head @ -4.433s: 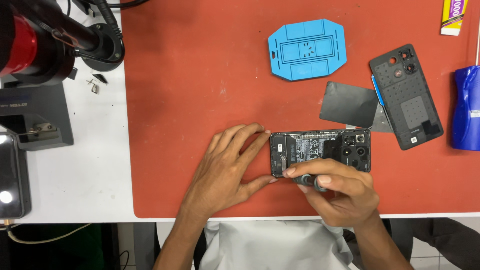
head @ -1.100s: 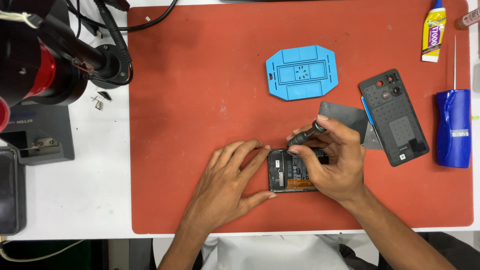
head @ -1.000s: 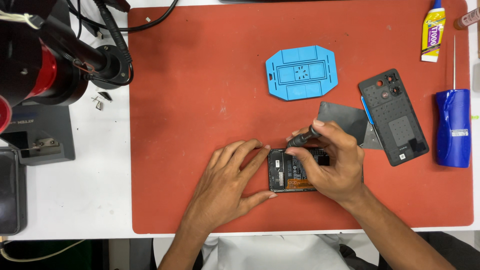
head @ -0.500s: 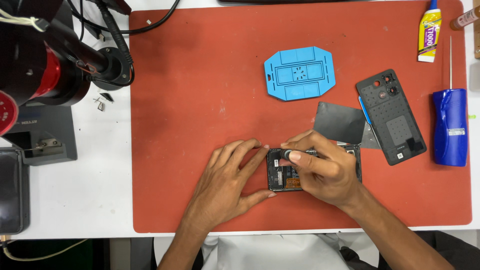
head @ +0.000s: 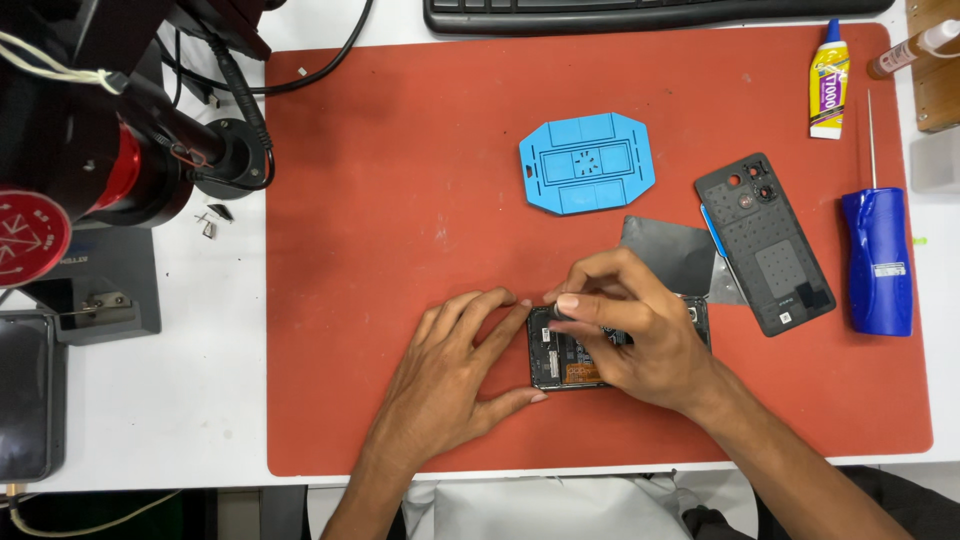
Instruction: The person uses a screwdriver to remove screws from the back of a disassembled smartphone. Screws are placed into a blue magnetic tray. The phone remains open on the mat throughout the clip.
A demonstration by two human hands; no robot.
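- Opened phone (head: 562, 362) is lying low in the frame's centre on the red mat (head: 400, 200).
- Left hand (head: 455, 375) is bracing its left edge, fingers spread.
- Right hand (head: 640, 335) is covering it, fingertips pinching a small dark tool (head: 560, 314).
- Back cover (head: 765, 243) is lying to the right.

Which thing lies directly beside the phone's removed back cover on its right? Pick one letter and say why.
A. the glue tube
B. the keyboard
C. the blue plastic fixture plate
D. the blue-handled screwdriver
D: the blue-handled screwdriver lies just right of the dark back cover on the red mat, while the blue fixture plate sits to the cover's left.
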